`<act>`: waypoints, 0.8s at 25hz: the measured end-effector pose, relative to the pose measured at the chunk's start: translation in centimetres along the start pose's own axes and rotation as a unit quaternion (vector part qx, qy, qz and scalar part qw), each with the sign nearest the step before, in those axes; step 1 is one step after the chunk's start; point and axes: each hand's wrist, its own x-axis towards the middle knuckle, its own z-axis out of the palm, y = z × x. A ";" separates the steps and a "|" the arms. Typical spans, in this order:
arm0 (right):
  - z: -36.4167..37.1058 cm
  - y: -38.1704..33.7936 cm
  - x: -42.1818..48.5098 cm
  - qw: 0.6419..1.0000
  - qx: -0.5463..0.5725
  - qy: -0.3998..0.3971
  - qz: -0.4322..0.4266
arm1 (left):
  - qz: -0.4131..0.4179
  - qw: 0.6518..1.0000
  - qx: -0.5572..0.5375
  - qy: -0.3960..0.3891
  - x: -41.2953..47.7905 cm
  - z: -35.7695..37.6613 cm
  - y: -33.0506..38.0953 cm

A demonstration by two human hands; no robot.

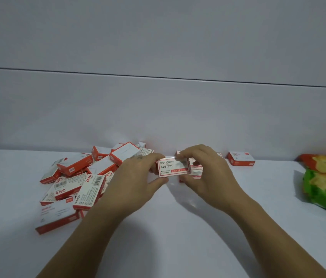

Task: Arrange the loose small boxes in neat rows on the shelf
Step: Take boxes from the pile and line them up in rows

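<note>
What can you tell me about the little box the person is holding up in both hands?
The held box is a small flat rectangular carton, seemingly cardboard, white on its face with a red border. Its printed face is turned toward the camera, reading "wengu" and "24/6", with a red strip along the bottom. It looks closed and undamaged. The left hand pinches its left end and the right hand its right end, keeping it level, lifted above the white shelf, just in front of boxes already laid by the back wall.

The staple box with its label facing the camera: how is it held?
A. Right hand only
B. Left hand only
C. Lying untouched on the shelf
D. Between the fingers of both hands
D: the staple box is gripped by the left hand and the right hand at opposite ends.
</note>
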 end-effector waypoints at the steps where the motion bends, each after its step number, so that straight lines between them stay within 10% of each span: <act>1: -0.1 0.0 0.0 1.000 0.003 0.005 -0.001 | 0.004 1.000 -0.004 0.014 -0.1 0.3 0.2; 10: -2.3 1.1 0.4 0.993 -0.107 -0.057 -0.012 | -0.006 0.998 -0.059 0.018 -0.5 2.3 0.7; 20: -4.6 7.8 -3.3 0.972 -0.126 -0.016 0.196 | 0.074 0.993 0.064 -0.063 -0.8 4.2 1.4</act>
